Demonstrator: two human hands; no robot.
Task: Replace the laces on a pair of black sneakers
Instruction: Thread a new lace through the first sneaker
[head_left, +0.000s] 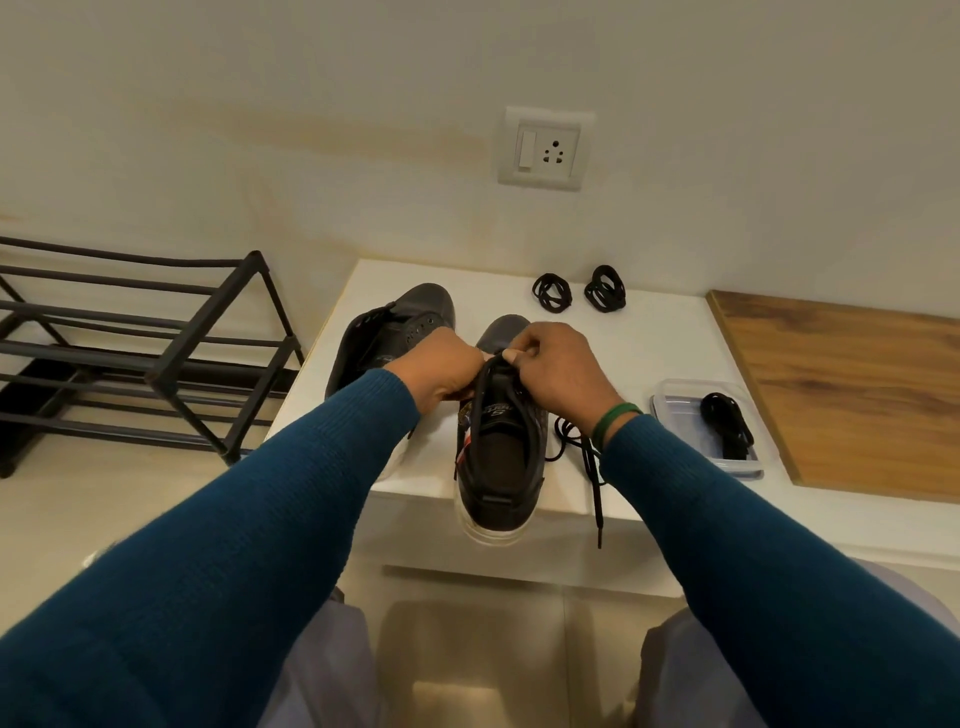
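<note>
1. Near sneaker (501, 462): on the white table (649, 343), heel toward the wearer and overhanging the front edge.
2. Left hand (441, 371) and right hand (556, 364): fingers curled, each pinching the lace (592, 470) above the eyelets; the lace's loose end trails off the table edge at right.
3. Second sneaker (389, 332): just left of the first.
4. Coiled laces (551, 297): two bundles, near the wall.
5. Container (675, 410): at right, holding another black lace.
</note>
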